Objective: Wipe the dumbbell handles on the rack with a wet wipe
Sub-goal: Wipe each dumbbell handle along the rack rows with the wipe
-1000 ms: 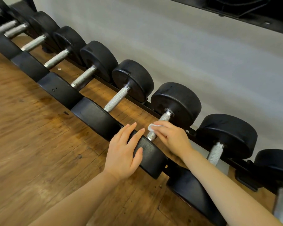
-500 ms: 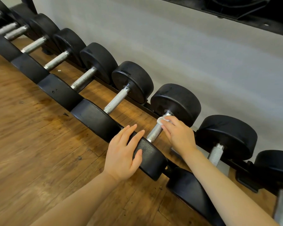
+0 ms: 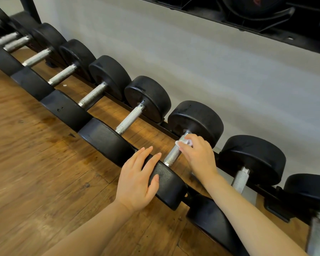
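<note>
A row of black dumbbells with knurled silver handles lies on a low black rack, running from far left to near right. My right hand (image 3: 198, 154) pinches a small white wet wipe (image 3: 183, 142) against the far end of one handle (image 3: 172, 155), close to that dumbbell's far head (image 3: 196, 119). My left hand (image 3: 137, 180) rests with straight fingers over the near head (image 3: 166, 183) of the same dumbbell. Most of the wipe is hidden under my right fingers.
Neighbouring handles lie to the left (image 3: 130, 118) and to the right (image 3: 240, 179) of the one I touch. The rack's rear rail (image 3: 257, 187) runs behind them along a grey wall (image 3: 229, 74). Wooden floor (image 3: 35, 163) spreads to the left. A dark shelf (image 3: 266, 17) hangs above.
My right hand slid the wipe up the handle from the near end to the far end by the far head. My left hand stayed on the near head.
</note>
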Tool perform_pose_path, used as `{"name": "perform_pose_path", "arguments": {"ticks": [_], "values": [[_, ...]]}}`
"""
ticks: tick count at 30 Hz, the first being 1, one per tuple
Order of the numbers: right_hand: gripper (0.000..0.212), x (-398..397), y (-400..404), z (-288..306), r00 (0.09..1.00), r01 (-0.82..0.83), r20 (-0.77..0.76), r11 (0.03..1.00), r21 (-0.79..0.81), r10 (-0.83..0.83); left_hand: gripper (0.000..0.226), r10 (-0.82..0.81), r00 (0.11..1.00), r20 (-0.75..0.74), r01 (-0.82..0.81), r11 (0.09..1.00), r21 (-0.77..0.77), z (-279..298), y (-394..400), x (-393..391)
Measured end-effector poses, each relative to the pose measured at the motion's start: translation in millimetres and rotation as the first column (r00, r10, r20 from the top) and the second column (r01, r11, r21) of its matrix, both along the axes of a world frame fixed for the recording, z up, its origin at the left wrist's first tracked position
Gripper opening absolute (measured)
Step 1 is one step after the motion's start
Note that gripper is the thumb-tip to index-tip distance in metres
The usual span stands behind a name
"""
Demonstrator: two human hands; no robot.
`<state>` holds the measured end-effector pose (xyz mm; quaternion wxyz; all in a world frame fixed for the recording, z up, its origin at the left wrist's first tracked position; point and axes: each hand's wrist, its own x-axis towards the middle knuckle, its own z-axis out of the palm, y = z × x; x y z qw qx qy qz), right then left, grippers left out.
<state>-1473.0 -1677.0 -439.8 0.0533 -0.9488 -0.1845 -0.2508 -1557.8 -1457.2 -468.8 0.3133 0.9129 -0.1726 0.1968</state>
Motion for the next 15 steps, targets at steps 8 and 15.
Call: {"name": "perform_pose_path", "arguments": {"ticks": [8,15], "values": [[0.039,-11,-1,-4,0.99,-0.135,-0.046,0.99,0.029,0.136,0.05,0.002,1.0,0.002,-0.002,1.0,0.009,-1,0,1],[0.037,-17,-1,-1,0.961,-0.206,-0.145,0.96,0.191,0.235,0.051,0.001,1.0,0.009,-0.001,1.0,0.01,0,1,0]]}}
